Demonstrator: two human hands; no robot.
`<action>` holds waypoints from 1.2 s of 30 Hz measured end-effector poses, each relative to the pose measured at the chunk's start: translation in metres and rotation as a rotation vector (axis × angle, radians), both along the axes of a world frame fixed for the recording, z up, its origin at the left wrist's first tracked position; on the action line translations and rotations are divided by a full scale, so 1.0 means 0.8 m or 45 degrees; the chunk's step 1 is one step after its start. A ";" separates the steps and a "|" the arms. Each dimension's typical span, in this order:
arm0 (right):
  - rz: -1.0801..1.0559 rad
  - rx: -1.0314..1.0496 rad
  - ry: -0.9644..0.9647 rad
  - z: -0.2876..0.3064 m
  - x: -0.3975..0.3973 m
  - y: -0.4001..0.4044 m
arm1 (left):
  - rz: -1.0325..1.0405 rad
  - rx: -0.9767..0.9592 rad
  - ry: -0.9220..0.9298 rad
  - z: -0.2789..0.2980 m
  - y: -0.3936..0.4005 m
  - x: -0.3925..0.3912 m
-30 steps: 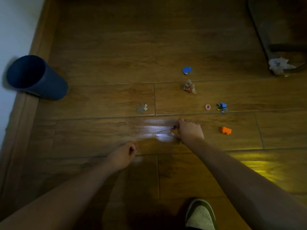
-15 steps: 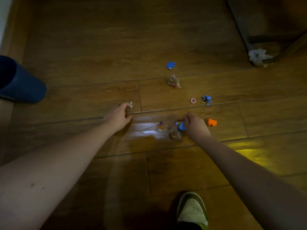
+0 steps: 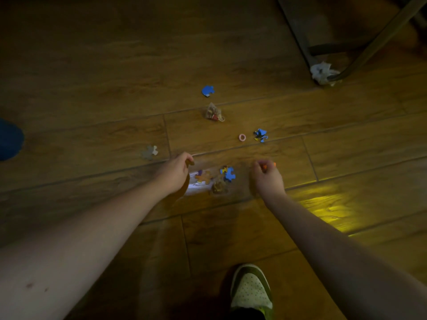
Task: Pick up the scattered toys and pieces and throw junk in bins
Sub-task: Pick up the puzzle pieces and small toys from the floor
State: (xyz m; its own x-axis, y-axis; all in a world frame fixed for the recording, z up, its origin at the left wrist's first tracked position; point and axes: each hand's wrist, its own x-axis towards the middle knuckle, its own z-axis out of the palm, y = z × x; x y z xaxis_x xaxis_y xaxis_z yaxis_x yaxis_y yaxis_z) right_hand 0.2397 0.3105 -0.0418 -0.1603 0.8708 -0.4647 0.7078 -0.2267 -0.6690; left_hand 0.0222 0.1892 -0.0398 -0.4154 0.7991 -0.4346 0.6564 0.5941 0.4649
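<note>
Blue puzzle piece (image 3: 228, 173) lies between left hand (image 3: 173, 173) and right hand (image 3: 265, 177).

puzzle pieces (image 3: 227, 173) between left hand (image 3: 173, 174), right hand (image 3: 265, 179)

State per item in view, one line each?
Left hand: pinches a small brown piece.
Right hand: grips orange block.
Grey puzzle piece: flat on floor, untouched.
Pink ring: on floor.
Crumpled tissue: against chair leg.
</note>
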 end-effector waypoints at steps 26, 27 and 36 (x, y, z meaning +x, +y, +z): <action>-0.474 -1.130 1.238 0.012 0.000 -0.031 | 0.084 0.126 -0.192 0.031 -0.016 0.042; -0.479 -1.140 1.255 0.009 0.000 -0.036 | 0.087 0.132 -0.189 0.033 -0.016 0.044; -0.519 -0.980 0.887 -0.007 0.010 -0.034 | 0.095 0.072 -0.190 0.025 -0.018 0.062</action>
State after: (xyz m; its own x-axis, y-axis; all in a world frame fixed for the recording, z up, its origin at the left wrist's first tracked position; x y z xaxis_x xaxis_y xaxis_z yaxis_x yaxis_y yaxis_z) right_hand 0.2478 0.2831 -0.0473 -0.3639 0.4361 -0.8231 0.0110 -0.8816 -0.4720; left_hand 0.0716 0.1746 -0.0200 -0.4088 0.7934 -0.4509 0.5325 0.6086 0.5882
